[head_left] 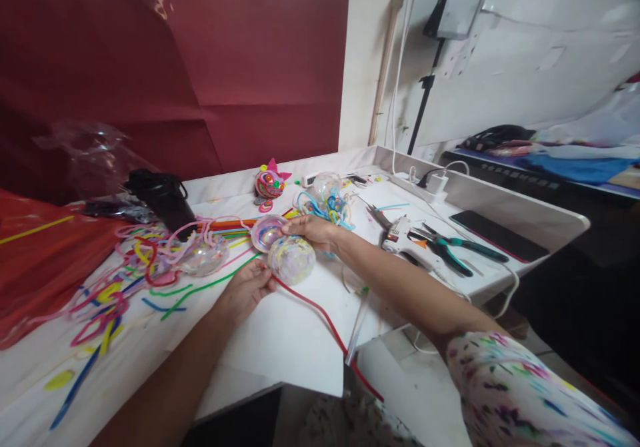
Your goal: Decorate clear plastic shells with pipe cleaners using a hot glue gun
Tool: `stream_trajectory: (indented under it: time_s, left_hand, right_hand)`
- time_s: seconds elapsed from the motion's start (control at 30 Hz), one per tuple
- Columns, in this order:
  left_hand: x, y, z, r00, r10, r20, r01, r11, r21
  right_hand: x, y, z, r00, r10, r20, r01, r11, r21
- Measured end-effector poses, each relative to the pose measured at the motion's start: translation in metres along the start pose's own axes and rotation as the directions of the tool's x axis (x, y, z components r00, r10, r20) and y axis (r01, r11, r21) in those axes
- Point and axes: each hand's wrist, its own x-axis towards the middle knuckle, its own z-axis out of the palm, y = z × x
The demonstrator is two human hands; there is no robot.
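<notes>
Right hand is gripping a round, streaky clear-plastic shell, left hand is pinching a long fuzzy red stem beside it, overhanging tail risking a snag!

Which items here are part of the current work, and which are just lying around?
In the work:
Red pipe cleaner, in left hand
Clear ball halves, in right hand
Probably: loose pipe cleaners, glue gun

Lying about, I'd judge:
Phone
Black case
Clear plastic wrap

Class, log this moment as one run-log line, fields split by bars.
left hand: pinching long red craft stem | right hand: holding clear round plastic shell | nearby: white glue gun
</notes>
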Motion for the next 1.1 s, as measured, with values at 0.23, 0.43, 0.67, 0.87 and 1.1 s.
stream_trajectory:
  time_s: [0.23,0.43,0.67,0.87,1.1]
  left_hand:
    - [-0.003,0.002,0.005,1.000,0.001,0.002,-0.001,1.000,-0.009]
    - [-0.001,0.005,0.003,0.999,0.027,-0.026,-0.029,0.998,-0.061]
    - [0.002,0.006,0.003,0.992,0.065,-0.104,-0.081,0.984,-0.158]
    - [-0.001,0.009,0.008,0.989,0.045,-0.143,-0.072,0.979,-0.191]
    - [-0.003,0.012,0.012,0.976,0.033,-0.217,-0.085,0.968,-0.238]
  right_hand:
    - [0.004,0.003,0.005,0.998,-0.021,-0.063,0.017,0.998,-0.068]
    - [-0.003,0.005,0.007,0.952,-0.208,-0.224,0.145,0.952,-0.268]
    - [-0.073,0.011,0.023,0.833,-0.522,-0.186,0.302,0.710,-0.636]
    - [-0.097,0.047,0.038,0.988,-0.148,0.053,0.157,0.905,-0.396]
    - [-0.088,0.060,0.033,0.970,-0.239,-0.040,0.190,0.853,-0.486]
